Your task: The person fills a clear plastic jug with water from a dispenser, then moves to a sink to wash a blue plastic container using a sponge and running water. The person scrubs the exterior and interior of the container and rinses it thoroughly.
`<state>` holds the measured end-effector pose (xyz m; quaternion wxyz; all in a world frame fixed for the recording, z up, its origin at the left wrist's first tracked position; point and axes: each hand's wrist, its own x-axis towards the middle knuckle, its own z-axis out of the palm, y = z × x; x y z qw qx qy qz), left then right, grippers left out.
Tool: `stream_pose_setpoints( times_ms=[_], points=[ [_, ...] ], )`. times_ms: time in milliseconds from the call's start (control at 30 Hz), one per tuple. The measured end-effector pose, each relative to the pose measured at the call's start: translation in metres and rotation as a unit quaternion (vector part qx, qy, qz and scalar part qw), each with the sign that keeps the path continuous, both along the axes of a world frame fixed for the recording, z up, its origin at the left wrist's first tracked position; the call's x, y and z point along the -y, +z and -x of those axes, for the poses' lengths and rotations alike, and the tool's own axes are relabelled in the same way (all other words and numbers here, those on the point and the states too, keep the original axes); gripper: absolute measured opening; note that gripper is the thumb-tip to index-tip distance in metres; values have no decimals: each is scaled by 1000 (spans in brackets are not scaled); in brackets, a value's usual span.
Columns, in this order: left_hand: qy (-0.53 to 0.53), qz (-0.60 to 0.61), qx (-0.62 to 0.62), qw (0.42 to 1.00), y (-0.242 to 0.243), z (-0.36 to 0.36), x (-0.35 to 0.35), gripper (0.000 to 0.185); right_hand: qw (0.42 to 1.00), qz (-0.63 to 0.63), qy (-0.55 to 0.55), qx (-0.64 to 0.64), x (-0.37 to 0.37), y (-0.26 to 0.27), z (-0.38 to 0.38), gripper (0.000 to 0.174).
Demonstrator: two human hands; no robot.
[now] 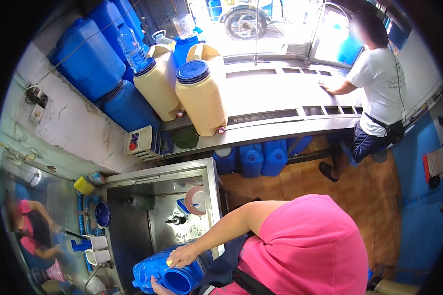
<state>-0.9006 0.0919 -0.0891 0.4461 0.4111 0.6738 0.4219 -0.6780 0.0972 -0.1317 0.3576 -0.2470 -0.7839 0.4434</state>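
A blue plastic water container (153,266) with soap suds on its side lies tilted at the sink's near edge. Its round open mouth (178,281) faces me. My right hand (185,255) presses a yellow sponge (169,262) against the container just above the mouth. My left hand (160,287) holds it from below, left of the mouth, partly cut off by the picture's lower edge. Beyond is the stainless steel sink (162,236), with a pink plastic basin (195,201), a blue brush (183,206) and a dark fitting (176,220) on its wet floor.
Cream containers (203,99) with blue lids stand on a steel counter (265,86). Blue containers (90,55) are stacked left; several sit below the counter. A person (378,84) leans a hand on it. White holders (98,257) and a blue lid (102,214) line the sink's left wall.
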Motion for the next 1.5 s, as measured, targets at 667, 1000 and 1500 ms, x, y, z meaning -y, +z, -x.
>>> stream_pose_setpoints(
  times_ms=[667,1000,1500],
  points=[
    [-10,-12,-44,999,-12,-40,-40,49,996,78,-8,34,-8,8,-8,43],
    [-18,-12,-49,999,-14,-55,-49,49,993,101,28,52,-7,20,-13,44],
    [-20,-18,-45,999,-12,-62,-54,49,995,88,24,38,-9,12,-9,43]
  ],
)
